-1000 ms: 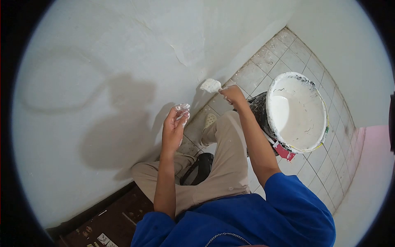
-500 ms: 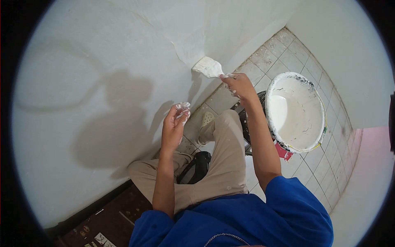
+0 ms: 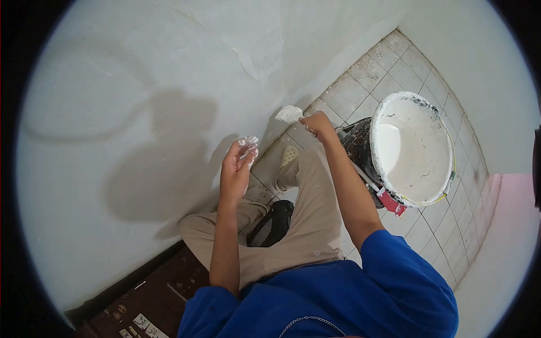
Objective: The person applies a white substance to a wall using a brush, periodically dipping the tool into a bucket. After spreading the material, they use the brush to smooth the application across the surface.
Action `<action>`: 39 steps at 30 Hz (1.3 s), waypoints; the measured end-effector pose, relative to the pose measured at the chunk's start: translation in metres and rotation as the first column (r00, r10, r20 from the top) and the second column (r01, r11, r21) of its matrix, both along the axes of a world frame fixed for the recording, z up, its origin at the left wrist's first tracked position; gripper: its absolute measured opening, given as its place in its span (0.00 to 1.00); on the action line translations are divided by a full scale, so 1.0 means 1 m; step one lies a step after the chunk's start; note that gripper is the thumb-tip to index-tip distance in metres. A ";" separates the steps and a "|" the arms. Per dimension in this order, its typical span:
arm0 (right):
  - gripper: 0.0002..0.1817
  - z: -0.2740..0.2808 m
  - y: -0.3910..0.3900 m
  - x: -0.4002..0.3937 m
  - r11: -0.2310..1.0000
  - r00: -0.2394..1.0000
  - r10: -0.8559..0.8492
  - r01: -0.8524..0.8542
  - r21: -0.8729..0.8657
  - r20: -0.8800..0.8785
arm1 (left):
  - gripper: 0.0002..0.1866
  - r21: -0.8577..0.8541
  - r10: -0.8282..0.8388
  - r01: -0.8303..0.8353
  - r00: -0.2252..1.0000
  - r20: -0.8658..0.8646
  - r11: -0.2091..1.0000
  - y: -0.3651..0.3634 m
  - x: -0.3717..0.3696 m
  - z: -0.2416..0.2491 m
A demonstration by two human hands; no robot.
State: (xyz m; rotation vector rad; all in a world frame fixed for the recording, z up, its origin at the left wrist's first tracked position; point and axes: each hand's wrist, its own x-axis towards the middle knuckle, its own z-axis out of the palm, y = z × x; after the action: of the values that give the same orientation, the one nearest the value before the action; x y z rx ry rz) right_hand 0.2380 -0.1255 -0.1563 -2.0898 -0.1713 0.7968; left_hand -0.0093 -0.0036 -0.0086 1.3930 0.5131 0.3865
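Note:
My right hand [image 3: 320,125] is closed around the handle of a flat paintbrush [image 3: 289,114]. Its wide head is coated in white and points left, close to the pale wall [image 3: 169,67]. White smears cover the fingers of both hands. My left hand [image 3: 238,169] is raised beside the wall with its fingers half-curled and the thumb apart; nothing shows in it. Right of my right arm stands a dark bucket [image 3: 360,141] with a white-crusted rim, holding white paint [image 3: 414,152].
A red piece [image 3: 391,203] on a white stick lies against the bucket's near side. Tiled floor [image 3: 389,84] runs along the wall into the corner. My shoe [image 3: 289,154] rests on the tiles. A dark brown surface [image 3: 152,287] with small items is at lower left.
My right hand has drawn the paintbrush down and slightly right, lower along the wall. The left hand has hardly moved. The view has shifted slightly.

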 end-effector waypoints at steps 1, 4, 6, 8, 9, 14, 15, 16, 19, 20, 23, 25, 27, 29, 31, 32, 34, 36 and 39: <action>0.19 -0.010 0.005 0.001 1.000 1.000 0.010 -0.010 -0.002 0.001 | 0.11 -0.001 0.003 -0.003 1.000 0.000 1.000 0.000 0.000 -0.001; 0.19 -0.020 0.023 -0.005 1.000 1.000 0.005 -0.005 0.003 0.012 | 0.11 -0.015 -0.009 0.009 1.000 0.007 1.000 -0.003 0.002 -0.004; 0.18 -0.015 0.029 -0.008 0.998 1.000 -0.024 0.024 0.060 0.005 | 0.11 -0.017 -0.016 0.017 1.000 0.013 1.000 -0.002 0.001 -0.004; 0.17 0.009 0.024 -0.011 0.985 0.998 -0.069 0.070 0.156 -0.014 | 0.11 -0.018 -0.019 0.019 1.000 0.021 1.000 -0.003 0.002 -0.003; 0.16 0.031 0.020 -0.011 0.978 0.994 -0.075 0.088 0.187 -0.076 | 0.11 -0.011 -0.016 0.016 1.000 0.009 1.000 -0.003 0.003 -0.004; 0.15 0.132 -0.007 -0.018 0.932 0.983 -0.098 0.146 0.330 -0.157 | 0.12 -0.031 -0.044 0.043 0.999 -0.017 0.999 -0.007 0.008 -0.007; 0.15 0.141 -0.012 -0.019 0.936 0.984 -0.101 0.144 0.320 -0.146 | 0.13 -0.044 -0.049 0.049 0.999 -0.007 0.998 -0.008 0.008 -0.007; 0.15 0.150 -0.018 -0.020 0.939 0.986 -0.103 0.140 0.313 -0.133 | 0.13 -0.054 -0.053 0.053 0.999 0.004 0.997 -0.010 0.008 -0.008; 0.17 0.130 -0.029 -0.005 0.971 0.995 -0.096 0.098 0.219 -0.020 | 0.13 -0.048 -0.042 0.042 0.999 0.008 0.998 -0.008 0.008 -0.011; 0.17 0.112 -0.030 0.000 0.981 0.995 -0.093 0.086 0.174 0.028 | 0.13 -0.041 -0.038 0.038 0.999 0.001 0.998 -0.007 0.008 -0.012; 0.17 0.065 -0.023 0.009 0.994 0.997 -0.082 0.082 0.071 -0.004 | 0.13 -0.006 -0.029 0.028 0.999 -0.032 1.000 -0.005 0.006 -0.008; 0.17 0.024 -0.014 0.015 0.998 0.998 -0.054 0.055 0.028 -0.020 | 0.13 -0.016 -0.029 0.029 1.000 -0.012 0.999 -0.004 0.005 -0.009; 0.17 0.008 -0.004 0.013 0.999 0.998 -0.035 0.037 0.038 -0.056 | 0.13 -0.025 -0.029 0.029 1.000 0.008 0.999 -0.003 0.004 -0.010; 0.18 0.001 0.008 0.007 0.995 0.994 -0.019 0.030 0.096 -0.111 | 0.13 -0.035 -0.028 0.029 0.999 0.028 0.999 -0.004 0.004 -0.010; 0.18 0.019 0.015 0.005 0.992 0.994 -0.059 0.068 0.108 -0.087 | 0.13 -0.029 -0.032 0.033 0.999 0.009 0.999 -0.004 0.005 -0.009; 0.18 0.032 0.017 0.005 0.990 0.994 -0.080 0.088 0.113 -0.077 | 0.13 -0.028 -0.035 0.035 0.999 -0.002 0.999 -0.004 0.005 -0.008; 0.17 0.079 0.002 0.005 0.982 0.994 -0.047 0.065 0.178 -0.100 | 0.13 -0.024 -0.026 0.026 1.000 -0.006 0.999 -0.003 0.006 -0.007; 0.18 0.095 -0.013 0.007 0.983 0.994 -0.039 0.057 0.176 -0.105 | 0.13 -0.037 -0.026 0.026 1.000 -0.011 0.999 -0.005 0.007 -0.010; 0.16 0.088 -0.021 0.015 0.995 0.999 -0.038 0.040 0.094 -0.027 | 0.13 -0.049 -0.036 0.036 0.999 -0.017 0.998 -0.007 0.010 -0.014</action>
State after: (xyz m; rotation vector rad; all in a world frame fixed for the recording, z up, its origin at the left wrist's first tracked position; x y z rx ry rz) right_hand 0.2531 -0.1468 -0.0684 -1.9876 -0.1515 0.7763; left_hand 0.0009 -0.0103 -0.0224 1.3580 0.5086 0.3304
